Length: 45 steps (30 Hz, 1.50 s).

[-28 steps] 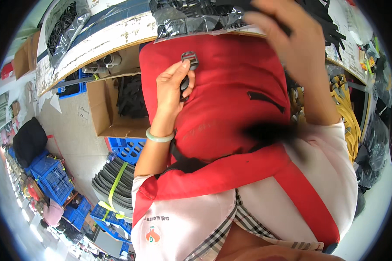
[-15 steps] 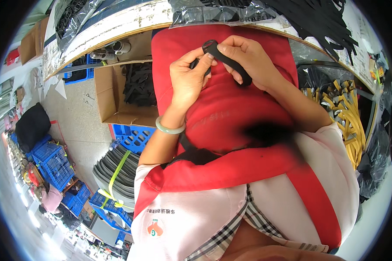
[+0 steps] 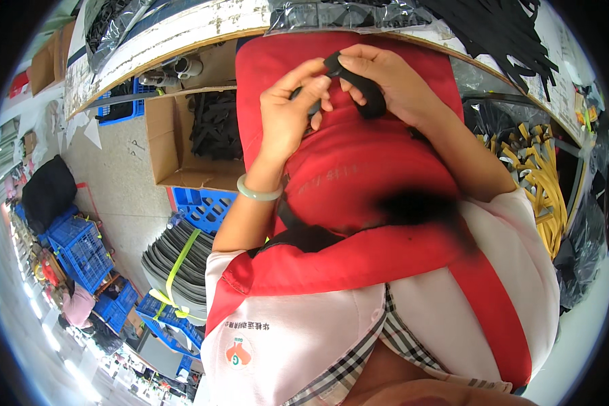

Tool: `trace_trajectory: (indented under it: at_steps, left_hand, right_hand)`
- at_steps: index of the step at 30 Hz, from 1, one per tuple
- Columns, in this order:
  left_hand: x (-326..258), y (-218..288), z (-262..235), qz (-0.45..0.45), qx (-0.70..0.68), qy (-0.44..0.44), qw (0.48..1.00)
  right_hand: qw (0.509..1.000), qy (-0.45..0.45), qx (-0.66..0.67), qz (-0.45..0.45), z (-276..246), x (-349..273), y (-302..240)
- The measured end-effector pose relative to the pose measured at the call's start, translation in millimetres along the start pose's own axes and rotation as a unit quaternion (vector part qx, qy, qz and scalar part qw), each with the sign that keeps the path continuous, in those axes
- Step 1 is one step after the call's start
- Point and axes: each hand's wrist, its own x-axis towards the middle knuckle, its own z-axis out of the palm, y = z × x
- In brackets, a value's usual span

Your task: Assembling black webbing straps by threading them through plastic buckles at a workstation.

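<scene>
A black fabric strap [image 3: 369, 97] is stretched between my two hands above the red apron [image 3: 358, 152]. My right hand [image 3: 396, 84] pinches its upper end between thumb and fingers, and the rest of the strap hangs curved below. My left hand [image 3: 285, 107] is closed with its thumb against the fingers, close to the strap's upper end. A small dark piece shows between the left fingers; its kind is hard to make out, and I cannot tell whether it belongs to the strap.
A worn white table [image 3: 216, 34] runs along the far side, with black straps [image 3: 501, 40] piled at its right. An open cardboard box [image 3: 166, 145] of black strips stands left. Yellow-and-black straps [image 3: 545, 189] hang at right. Bundled dark sheets [image 3: 179, 260] and blue crates [image 3: 81, 250] lie left.
Both hands have risen slightly toward the table. The strap's upper end has turned and folded over, and its hanging part is now more bunched beneath my right hand.
</scene>
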Motion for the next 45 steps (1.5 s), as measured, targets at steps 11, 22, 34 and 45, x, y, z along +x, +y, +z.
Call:
trace_trajectory:
  at_steps: [11, 22, 34, 45]
  left_hand:
    - [3.6, 20.5, 8.5, -0.113, -0.206, -0.032, 0.972]
    - [-1.0, 1.8, 15.5, -0.008, -0.056, 0.011, 0.998]
    - [-4.9, 2.0, 17.9, 0.037, 0.051, 0.025, 0.998]
    - [-8.3, -3.0, 8.7, 0.042, 0.017, 0.02, 0.999]
  right_hand:
    - [0.776, 0.09, -0.434, -0.448, 15.3, -10.2, 0.5]
    - [0.949, 0.109, -0.235, -0.177, 21.4, -23.8, 0.2]
    - [0.957, 0.104, -0.243, -0.116, 11.8, -13.9, 7.6]
    - [0.986, 0.09, -0.11, -0.09, 9.7, 0.0, 15.2]
